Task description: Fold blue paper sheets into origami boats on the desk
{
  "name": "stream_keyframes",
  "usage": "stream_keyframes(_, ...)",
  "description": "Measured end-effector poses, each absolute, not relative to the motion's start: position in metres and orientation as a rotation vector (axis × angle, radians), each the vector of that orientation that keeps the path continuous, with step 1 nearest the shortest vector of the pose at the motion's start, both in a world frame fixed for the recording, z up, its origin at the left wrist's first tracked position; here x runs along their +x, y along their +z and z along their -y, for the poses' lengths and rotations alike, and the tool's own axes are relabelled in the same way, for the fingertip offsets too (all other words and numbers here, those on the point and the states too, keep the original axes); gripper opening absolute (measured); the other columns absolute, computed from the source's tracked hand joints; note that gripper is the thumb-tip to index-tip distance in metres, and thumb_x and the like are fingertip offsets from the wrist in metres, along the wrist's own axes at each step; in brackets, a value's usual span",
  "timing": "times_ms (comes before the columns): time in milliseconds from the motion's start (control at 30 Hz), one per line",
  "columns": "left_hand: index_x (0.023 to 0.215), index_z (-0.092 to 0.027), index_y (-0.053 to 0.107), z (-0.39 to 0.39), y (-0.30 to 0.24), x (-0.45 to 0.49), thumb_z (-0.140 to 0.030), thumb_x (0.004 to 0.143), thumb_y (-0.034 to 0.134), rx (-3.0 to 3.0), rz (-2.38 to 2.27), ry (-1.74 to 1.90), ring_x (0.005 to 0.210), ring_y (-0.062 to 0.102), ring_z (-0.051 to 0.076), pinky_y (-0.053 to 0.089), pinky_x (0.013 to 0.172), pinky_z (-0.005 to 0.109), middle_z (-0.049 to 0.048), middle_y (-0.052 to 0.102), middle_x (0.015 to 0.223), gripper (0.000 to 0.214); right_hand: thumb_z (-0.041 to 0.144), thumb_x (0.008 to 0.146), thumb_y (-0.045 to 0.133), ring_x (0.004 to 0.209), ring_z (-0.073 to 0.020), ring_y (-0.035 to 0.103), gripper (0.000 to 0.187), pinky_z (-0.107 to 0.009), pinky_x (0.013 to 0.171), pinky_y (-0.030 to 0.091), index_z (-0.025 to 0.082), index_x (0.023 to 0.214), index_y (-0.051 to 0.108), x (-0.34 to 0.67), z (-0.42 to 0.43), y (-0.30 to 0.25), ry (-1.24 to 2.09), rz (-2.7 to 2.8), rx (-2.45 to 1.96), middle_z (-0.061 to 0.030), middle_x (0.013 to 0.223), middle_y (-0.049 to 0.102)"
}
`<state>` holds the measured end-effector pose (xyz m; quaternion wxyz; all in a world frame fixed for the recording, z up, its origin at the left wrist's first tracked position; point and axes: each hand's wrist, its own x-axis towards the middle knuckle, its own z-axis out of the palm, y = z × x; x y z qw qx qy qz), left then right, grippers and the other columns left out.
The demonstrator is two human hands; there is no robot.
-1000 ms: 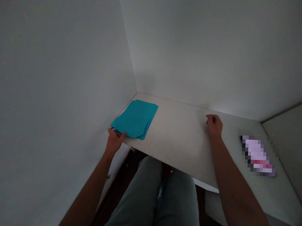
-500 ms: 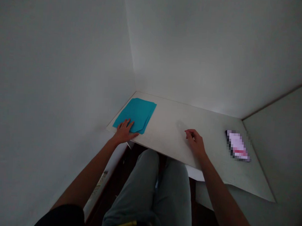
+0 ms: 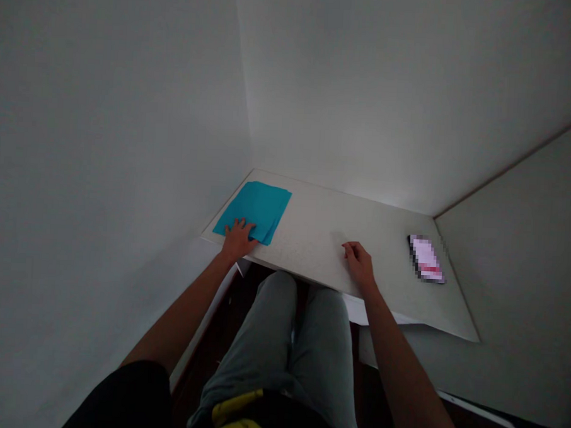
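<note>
A small pile of teal paper sheets (image 3: 262, 203) lies at the left end of the white table, its edges slightly uneven at the lower right. My left hand (image 3: 238, 239) rests on the near edge of the pile, fingers spread and thumb near the front right corner. To the right, over the bare tabletop, is my right hand (image 3: 359, 261), with its fingers curled in and thumb close to them. I see nothing held in it.
The white table (image 3: 307, 240) sits in a corner against pale walls (image 3: 346, 116). A phone (image 3: 425, 258), blurred by pixels, lies at its right end. My legs (image 3: 280, 340) are below the front edge, and a panel (image 3: 525, 250) bounds the right side.
The view has shifted a little, so the phone and table appear further left. My left hand stays on the sheets, whose edges look slightly closer together. My right hand remains curled.
</note>
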<state>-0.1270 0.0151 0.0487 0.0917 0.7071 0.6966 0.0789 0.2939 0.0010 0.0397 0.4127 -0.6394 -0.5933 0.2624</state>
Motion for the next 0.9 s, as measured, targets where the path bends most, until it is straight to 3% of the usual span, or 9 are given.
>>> stream_keyframes(67, 0.165, -0.022, 0.049, -0.008, 0.046, -0.118, -0.033, 0.102, 0.057, 2.203, -2.007, 0.224, 0.168, 0.02, 0.045, 0.019, 0.129, 0.078, 0.0185, 0.028, 0.179, 0.065, 0.071, 0.091, 0.054, 0.065, -0.0218, 0.057, 0.05, -0.035, 0.067, 0.046, 0.024, 0.091, 0.07, 0.294, -0.002, 0.038, 0.649, 1.496, -1.615, -0.0006, 0.068, 0.063)
stream_keyframes(167, 0.17, -0.03, 0.042, -0.003, 0.043, -0.111, -0.031, 0.107, 0.044, 2.336, -1.85, 0.204, 0.17, 0.017, 0.038, 0.012, 0.133, 0.073, 0.0111, 0.026, 0.181, 0.063, 0.073, 0.091, 0.052, 0.065, -0.0218, 0.056, 0.052, -0.035, 0.066, 0.045, 0.024, 0.089, 0.069, 0.294, -0.004, 0.036, 0.637, 1.516, -1.621, -0.0004, 0.067, 0.062)
stream_keyframes(300, 0.169, -0.032, 0.043, -0.004, 0.041, -0.11, -0.044, 0.112, 0.039, 2.359, -1.831, 0.127, 0.17, 0.014, 0.04, 0.011, 0.131, 0.076, 0.0119, 0.022, 0.182, 0.059, 0.077, 0.091, 0.05, 0.064, -0.0215, 0.055, 0.057, -0.035, 0.065, 0.044, 0.024, 0.087, 0.069, 0.294, -0.005, 0.035, 0.622, 1.534, -1.634, -0.0005, 0.065, 0.062)
stream_keyframes(467, 0.171, -0.029, 0.041, -0.003, 0.044, -0.11, -0.04, 0.112, 0.038, 2.358, -1.81, 0.097, 0.17, 0.013, 0.04, 0.012, 0.132, 0.072, 0.0148, 0.02, 0.182, 0.06, 0.078, 0.091, 0.048, 0.065, -0.0216, 0.056, 0.06, -0.035, 0.068, 0.044, 0.023, 0.09, 0.071, 0.293, -0.003, 0.039, 0.611, 1.566, -1.643, -0.0018, 0.067, 0.064)
stream_keyframes(633, 0.165, -0.029, 0.051, -0.013, 0.065, -0.107, -0.039, 0.114, 0.029, 2.245, -1.841, 0.27, 0.169, 0.023, 0.034, 0.016, 0.134, 0.065, 0.01, 0.036, 0.178, 0.056, 0.08, 0.092, 0.046, 0.066, -0.0216, 0.057, 0.062, -0.035, 0.067, 0.045, 0.023, 0.089, 0.071, 0.292, -0.002, 0.039, 0.599, 1.586, -1.632, -0.0022, 0.068, 0.065)
stream_keyframes(733, 0.165, -0.03, 0.05, -0.018, 0.089, -0.085, -0.042, 0.116, 0.024, 2.237, -1.797, 0.479, 0.167, 0.029, 0.029, 0.023, 0.134, 0.057, 0.006, 0.043, 0.175, 0.057, 0.079, 0.092, 0.047, 0.065, -0.0216, 0.058, 0.06, -0.035, 0.067, 0.046, 0.023, 0.09, 0.069, 0.293, -0.004, 0.035, 0.607, 1.572, -1.639, -0.0017, 0.067, 0.064)
stream_keyframes(833, 0.167, -0.029, 0.047, -0.009, 0.102, -0.042, -0.041, 0.116, 0.023, 2.287, -1.571, 0.482, 0.157, 0.048, 0.027, 0.036, 0.129, 0.05, 0.0067, 0.052, 0.168, 0.057, 0.072, 0.095, 0.049, 0.07, -0.0226, 0.061, 0.053, -0.036, 0.071, 0.05, 0.023, 0.1, 0.068, 0.295, -0.007, 0.032, 0.599, 1.541, -1.625, -0.0034, 0.076, 0.068)
stream_keyframes(900, 0.167, -0.031, 0.047, 0.005, 0.1, -0.007, -0.041, 0.116, 0.025, 2.357, -1.456, 0.412, 0.154, 0.052, 0.028, 0.036, 0.129, 0.053, 0.0062, 0.056, 0.165, 0.056, 0.061, 0.098, 0.049, 0.077, -0.0235, 0.064, 0.046, -0.037, 0.075, 0.053, 0.021, 0.112, 0.068, 0.296, -0.007, 0.032, 0.589, 1.563, -1.588, -0.0076, 0.09, 0.074)
